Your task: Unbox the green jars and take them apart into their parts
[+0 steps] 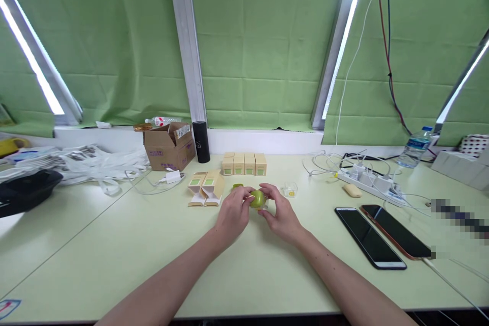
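Note:
Both hands meet at the middle of the table around a small clear jar with a round green lid (pixel 257 198). My left hand (pixel 234 212) grips it from the left, its fingertips at the lid. From the other side my right hand (pixel 283 215) has its thumb and fingers around the clear part. Just behind my left hand lies another green piece (pixel 237 185), partly hidden. A small clear container (pixel 290 189) with a yellow mark stands right of my right hand. To the left are two opened kraft paper boxes (pixel 205 187), and behind the hands several closed small boxes (pixel 244 164) stand in a row.
A cardboard carton (pixel 168 147) and a black cylinder (pixel 200 141) stand at the back left. White straps (pixel 87 160) are heaped further left. On the right lie two phones (pixel 370 237), a power strip (pixel 370 186) with cables, and a water bottle (pixel 415 147).

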The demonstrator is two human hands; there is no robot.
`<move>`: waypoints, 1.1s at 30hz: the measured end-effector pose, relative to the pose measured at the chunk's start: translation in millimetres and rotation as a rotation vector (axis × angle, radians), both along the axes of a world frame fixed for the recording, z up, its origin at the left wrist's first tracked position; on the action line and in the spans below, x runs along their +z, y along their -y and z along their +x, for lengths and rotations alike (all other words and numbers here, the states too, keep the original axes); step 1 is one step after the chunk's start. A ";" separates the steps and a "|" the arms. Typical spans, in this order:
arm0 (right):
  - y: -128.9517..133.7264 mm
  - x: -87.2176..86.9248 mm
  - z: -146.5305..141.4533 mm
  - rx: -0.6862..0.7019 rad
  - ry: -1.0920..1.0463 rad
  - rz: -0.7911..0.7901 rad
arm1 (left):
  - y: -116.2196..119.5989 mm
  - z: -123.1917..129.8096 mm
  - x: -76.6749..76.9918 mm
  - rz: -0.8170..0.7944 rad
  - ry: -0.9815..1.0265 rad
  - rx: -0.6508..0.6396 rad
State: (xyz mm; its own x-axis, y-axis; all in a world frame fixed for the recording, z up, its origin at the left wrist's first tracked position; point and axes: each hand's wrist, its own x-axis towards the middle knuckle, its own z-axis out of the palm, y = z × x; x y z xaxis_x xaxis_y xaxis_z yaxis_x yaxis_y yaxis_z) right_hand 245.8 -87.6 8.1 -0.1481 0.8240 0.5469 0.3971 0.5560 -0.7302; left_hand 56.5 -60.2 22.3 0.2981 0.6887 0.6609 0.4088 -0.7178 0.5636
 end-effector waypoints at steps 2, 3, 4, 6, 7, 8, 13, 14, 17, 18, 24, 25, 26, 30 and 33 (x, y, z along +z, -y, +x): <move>-1.8 -1.2 2.2 -0.006 -0.006 -0.025 | 0.4 0.1 1.1 -0.045 0.010 0.004; -2.9 -1.8 3.5 -0.009 -0.013 -0.033 | 0.3 0.2 1.3 -0.068 0.021 0.006; -4.0 -2.3 4.9 -0.010 -0.021 -0.038 | -0.1 0.3 1.2 -0.093 0.044 0.009; -6.0 -3.0 7.1 -0.010 -0.048 -0.045 | -2.2 0.8 0.5 -0.155 0.130 0.009; -6.9 -3.1 7.9 -0.008 -0.062 -0.049 | -4.1 0.9 0.1 -0.189 0.192 0.013; -7.5 -3.0 8.4 -0.007 -0.075 -0.053 | -6.5 0.9 -0.2 -0.220 0.262 0.022; -6.7 0.8 9.1 -0.035 -0.091 0.008 | -24.1 -2.9 -1.0 -0.366 0.533 0.087; -6.1 2.0 9.4 -0.050 -0.084 0.039 | -27.4 -4.1 -1.5 -0.402 0.561 0.091; -4.3 5.1 10.8 -0.089 -0.045 0.144 | -34.0 -6.6 -4.6 -0.487 0.608 0.079; -3.9 5.7 11.2 -0.101 -0.032 0.176 | -34.9 -6.8 -5.8 -0.502 0.619 0.070; -3.3 7.8 12.7 -0.143 -0.012 0.284 | -34.1 -3.1 -9.1 -0.515 0.681 0.025; -3.7 9.3 13.6 -0.156 -0.013 0.297 | -33.7 -2.5 -8.8 -0.518 0.686 0.024; -4.3 11.4 15.3 -0.177 -0.018 0.310 | -33.3 -2.1 -8.3 -0.520 0.691 0.025; -11.9 24.7 33.2 -0.329 -0.110 0.321 | -32.7 -2.0 -6.6 -0.536 0.712 0.020; -23.7 31.9 61.2 -0.467 -0.166 0.252 | -33.0 -2.6 -6.9 -0.545 0.709 0.019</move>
